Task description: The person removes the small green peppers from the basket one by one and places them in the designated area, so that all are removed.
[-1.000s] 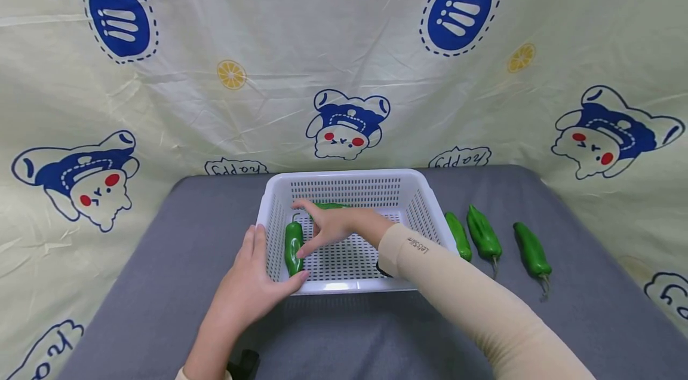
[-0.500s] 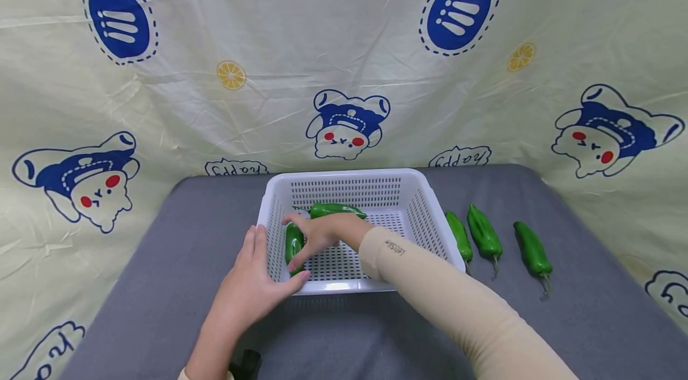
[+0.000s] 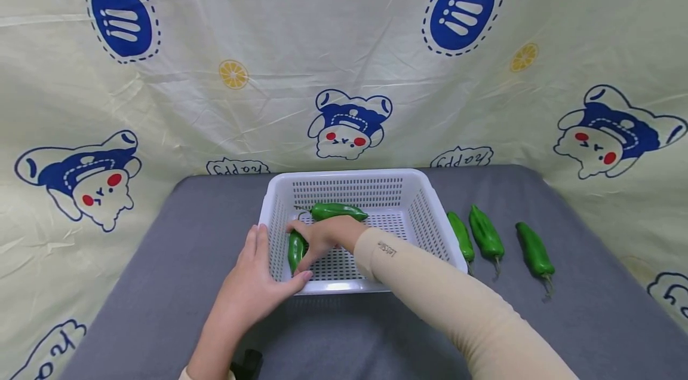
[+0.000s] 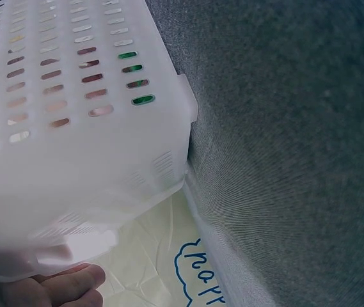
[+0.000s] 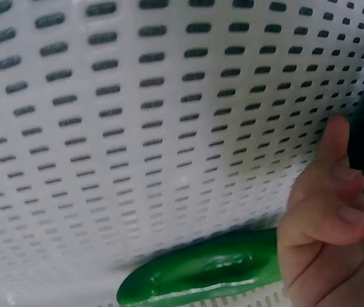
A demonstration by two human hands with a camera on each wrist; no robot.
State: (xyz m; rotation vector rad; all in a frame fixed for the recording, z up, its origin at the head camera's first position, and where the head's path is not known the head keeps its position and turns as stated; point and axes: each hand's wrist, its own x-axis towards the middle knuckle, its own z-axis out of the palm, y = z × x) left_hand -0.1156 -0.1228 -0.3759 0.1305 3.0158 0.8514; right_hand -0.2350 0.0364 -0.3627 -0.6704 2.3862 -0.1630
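A white perforated plastic basket (image 3: pixel 349 287) stands on the grey cloth. My left hand (image 3: pixel 252 284) grips its near left corner, fingers along the outer left wall and thumb over the front rim. Inside, my right hand (image 3: pixel 322 238) reaches to the left side. Its thumb and fingers close around a green chili pepper (image 3: pixel 296 251), which they partly cover. Another green pepper (image 3: pixel 338 211) lies crosswise near the back wall. In the right wrist view, that back pepper (image 5: pixel 201 268) shows below the curled fingers (image 5: pixel 325 217), and the gripped one is mostly hidden.
Right of the basket, three green peppers lie on the cloth: one beside the wall (image 3: pixel 460 236), a middle pepper (image 3: pixel 486 233) and an outer pepper (image 3: pixel 534 251). A patterned curtain (image 3: pixel 349 39) hangs behind the table (image 3: pixel 177 272). A dark object (image 3: pixel 248 363) sits near my left wrist.
My right hand has moved left and down onto the pepper at the basket's left side, and its fingers have closed around it. The back pepper is uncovered. My left hand has stayed put.
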